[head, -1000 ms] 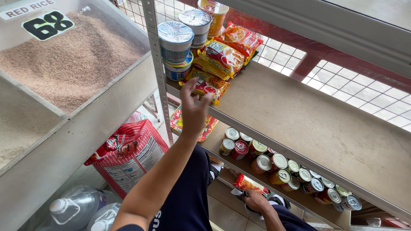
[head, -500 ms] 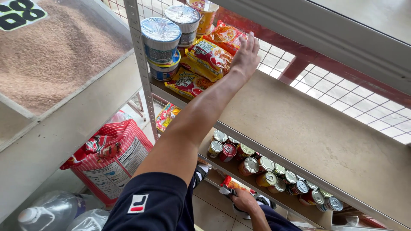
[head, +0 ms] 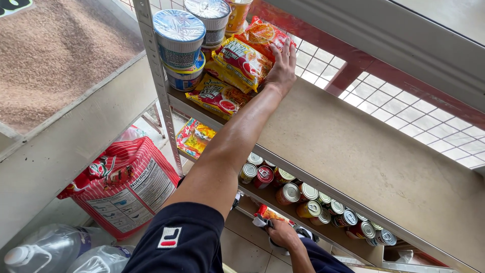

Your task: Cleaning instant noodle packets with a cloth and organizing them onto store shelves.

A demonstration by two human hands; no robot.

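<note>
On the upper shelf (head: 353, 151) the left hand (head: 282, 65) lay flat, fingers stretched out and palm down, pressing on the edge of a leaning row of instant noodle packets (head: 242, 60) — an open grip that rested against the foil rather than closing round it. Those packets, yellow and red, stood tilted against one another at the shelf's left end, and one more noodle packet (head: 217, 96) lay flat at the front lip. Just left of them, stacked noodle cups (head: 179, 38) with silvery lids crowded the metal upright (head: 159, 86), and a second stack (head: 212, 20) stood behind. To the right of the hand the shelf board ran bare, backed by a wire grille (head: 404, 101) with a red frame.

Down low, the right hand (head: 283, 235) was closed on something near the floor — possibly a cloth or a small wrapper, though the view was too poor to tell which. A red packet (head: 270, 213) lay just beside it. Between the two hands, the lower shelf carried a long row of tins (head: 308, 194) seen from the top. Another packet (head: 194, 137) sat left of the forearm, on that same level. Farther left stood a red-striped sack (head: 126, 187), clear water jugs (head: 50, 250) and a bin of reddish grain (head: 50, 55).
</note>
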